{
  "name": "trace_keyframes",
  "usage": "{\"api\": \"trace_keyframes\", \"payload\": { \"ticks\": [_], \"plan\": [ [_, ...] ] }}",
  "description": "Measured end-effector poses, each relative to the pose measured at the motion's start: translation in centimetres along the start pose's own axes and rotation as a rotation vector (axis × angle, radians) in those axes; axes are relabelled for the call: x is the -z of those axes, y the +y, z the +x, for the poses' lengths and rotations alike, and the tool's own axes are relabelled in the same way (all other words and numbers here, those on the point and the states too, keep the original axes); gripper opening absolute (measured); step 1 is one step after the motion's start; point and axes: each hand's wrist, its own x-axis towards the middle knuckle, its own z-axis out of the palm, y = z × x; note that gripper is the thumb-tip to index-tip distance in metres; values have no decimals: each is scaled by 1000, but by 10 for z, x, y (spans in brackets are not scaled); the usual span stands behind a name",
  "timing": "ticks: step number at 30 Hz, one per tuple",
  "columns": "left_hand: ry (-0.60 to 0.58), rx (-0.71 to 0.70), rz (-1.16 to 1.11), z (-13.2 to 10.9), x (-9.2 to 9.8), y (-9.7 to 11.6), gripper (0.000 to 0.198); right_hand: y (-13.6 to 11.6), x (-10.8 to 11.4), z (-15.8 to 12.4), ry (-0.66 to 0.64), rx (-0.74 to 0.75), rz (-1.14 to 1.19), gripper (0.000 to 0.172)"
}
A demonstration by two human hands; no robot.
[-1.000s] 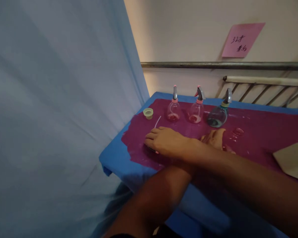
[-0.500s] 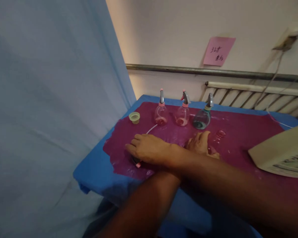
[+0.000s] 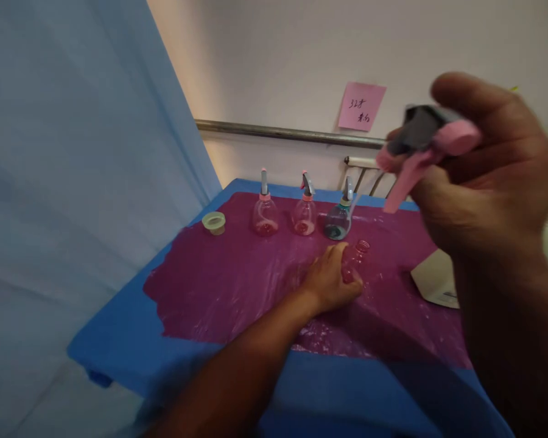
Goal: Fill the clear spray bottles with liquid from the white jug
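My right hand (image 3: 484,176) is raised close to the camera, fingers closed around a pink and grey spray trigger head (image 3: 427,143). My left hand (image 3: 331,280) rests on the purple sheet (image 3: 219,292) and grips a clear bottle (image 3: 354,258) that has no cap on its neck. Behind it stand three small spray bottles: two pink-collared ones (image 3: 265,210) (image 3: 304,213) and a darker teal one (image 3: 339,218).
A small pale green cap (image 3: 214,222) lies at the sheet's left rear. The table has a blue cover (image 3: 119,347). A blue curtain (image 3: 64,152) hangs on the left. A white device (image 3: 436,280) sits at right. A metal rail (image 3: 278,131) and pink note (image 3: 361,106) are on the wall.
My right hand has lifted off the left part of the sheet and come up near the camera holding the spray head. The left hand stays on the clear bottle. The view has shifted right.
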Motion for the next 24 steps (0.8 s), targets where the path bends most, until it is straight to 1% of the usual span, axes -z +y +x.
{"api": "trace_keyframes", "payload": {
  "ticks": [1, 2, 4, 6, 9, 10, 12, 15, 18, 21, 24],
  "plan": [
    [3, 19, 6, 1, 0, 1, 81, 0, 12, 0, 39, -1, -32, 48],
    [4, 30, 7, 1, 0, 1, 79, 0, 21, -1, 53, -16, -52, 48],
    [-7, 22, -5, 1, 2, 0, 79, 2, 33, -8, 55, -57, -66, 52],
    [-24, 0, -21, 0, 4, -1, 84, 5, 38, -17, 72, -116, -70, 55],
    [-40, -3, -35, -1, 9, 0, 87, 13, 37, -30, 100, -191, -52, 56],
    [-41, -2, -39, -1, 10, 1, 86, 16, 36, -35, 89, -209, -32, 57],
    [-39, -12, -47, -1, 10, 2, 83, 26, 35, -46, 23, -264, 25, 62],
    [-27, -31, -46, -1, 9, 1, 72, 45, 35, -69, -92, -419, 106, 69],
    [-19, -31, -36, 0, 6, 0, 72, 67, 38, -96, -163, -560, 129, 68],
    [-34, -31, -32, 1, 5, -1, 77, 82, 41, -119, -200, -607, 154, 67],
    [-36, -35, -31, 2, 5, -1, 77, 86, 43, -129, -226, -630, 166, 63]
  ]
}}
